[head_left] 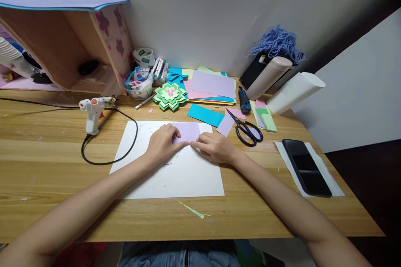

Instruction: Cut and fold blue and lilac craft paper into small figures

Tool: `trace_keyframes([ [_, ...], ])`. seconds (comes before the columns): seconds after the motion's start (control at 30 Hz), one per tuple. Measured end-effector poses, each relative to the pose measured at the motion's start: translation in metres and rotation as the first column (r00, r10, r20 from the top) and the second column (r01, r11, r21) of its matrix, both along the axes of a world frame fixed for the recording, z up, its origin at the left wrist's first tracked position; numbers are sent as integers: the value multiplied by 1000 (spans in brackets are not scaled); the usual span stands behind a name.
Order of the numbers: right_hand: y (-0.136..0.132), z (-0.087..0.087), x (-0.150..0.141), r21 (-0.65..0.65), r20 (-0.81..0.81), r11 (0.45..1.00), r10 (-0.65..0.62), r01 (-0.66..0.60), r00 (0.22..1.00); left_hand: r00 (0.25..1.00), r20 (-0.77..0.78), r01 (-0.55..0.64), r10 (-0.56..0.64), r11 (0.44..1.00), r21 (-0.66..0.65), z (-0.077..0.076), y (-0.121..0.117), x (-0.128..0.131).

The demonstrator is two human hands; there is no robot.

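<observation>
A small lavender paper (187,130) lies on a large white sheet (181,177) in the middle of the table. My left hand (163,141) is at its left side, fingers curled, thumb along the lower edge. From the right, my right hand (215,147) bends its fingers over the same edge, so both sets of fingertips nearly meet there. The fingers hide parts of the paper's edge and corners. A blue paper strip (206,115) and black-handled scissors (246,128) lie just beyond my right hand.
At left a glue gun (93,114) trails a looped black cord onto the white sheet. Behind are a layered green paper flower (170,96), stacked coloured paper (214,83) and a blue cutter (244,100). A phone (306,167) lies right; a large decorated box (109,41) stands back left.
</observation>
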State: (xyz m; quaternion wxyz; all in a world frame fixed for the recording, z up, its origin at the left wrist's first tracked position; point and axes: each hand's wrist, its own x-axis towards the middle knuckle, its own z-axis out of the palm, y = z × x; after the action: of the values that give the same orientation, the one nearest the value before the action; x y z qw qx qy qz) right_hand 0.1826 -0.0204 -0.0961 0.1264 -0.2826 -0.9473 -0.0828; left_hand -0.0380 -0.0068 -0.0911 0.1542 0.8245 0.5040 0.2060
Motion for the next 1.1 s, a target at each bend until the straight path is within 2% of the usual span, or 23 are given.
trace_keyframes([
  [0.1, 1, -1, -1, -22, -28, 1000, -2, 2, 1000, 1000, 26, 7, -6, 998, -56, 1, 2, 1],
  [0.23, 3, -1, 0, -36, -47, 999, 0, -2, 999, 995, 78, 72, -58, 978, -196, 0, 14, -7],
  [0.4, 4, -2, 1, -122, -117, 992, -35, 21, 992, 952, 143, 305, -272, 895, -327, 3, 34, -25],
  [0.5, 4, -4, 1, -142, -162, 988, -89, 66, 983, 923, 163, 384, -348, 847, -366, 10, 39, -32],
  [0.63, 6, -7, -1, -114, -199, 990, -102, 80, 975, 887, 153, 461, -435, 824, -329, 19, 35, -31],
  [0.8, 4, -8, -4, -122, -276, 991, -92, 60, 957, 886, -54, 455, -461, 885, -100, 21, 21, -16],
  [0.9, 0, -6, -6, -206, -453, 977, -142, 52, 880, 896, -85, 439, -436, 899, 19, 21, 12, -9],
  [0.97, -3, -3, -7, -311, -585, 949, -236, 54, 776, 925, 33, 376, -378, 925, 53, 23, 6, -6],
  [1.0, -4, -2, -8, -366, -631, 929, -288, 51, 720, 933, 137, 332, -334, 943, 40, 25, 3, -4],
  [1.1, -5, 0, -10, -526, -697, 850, -453, 33, 556, 901, 401, 232, -165, 965, -125, 30, -2, 1],
])
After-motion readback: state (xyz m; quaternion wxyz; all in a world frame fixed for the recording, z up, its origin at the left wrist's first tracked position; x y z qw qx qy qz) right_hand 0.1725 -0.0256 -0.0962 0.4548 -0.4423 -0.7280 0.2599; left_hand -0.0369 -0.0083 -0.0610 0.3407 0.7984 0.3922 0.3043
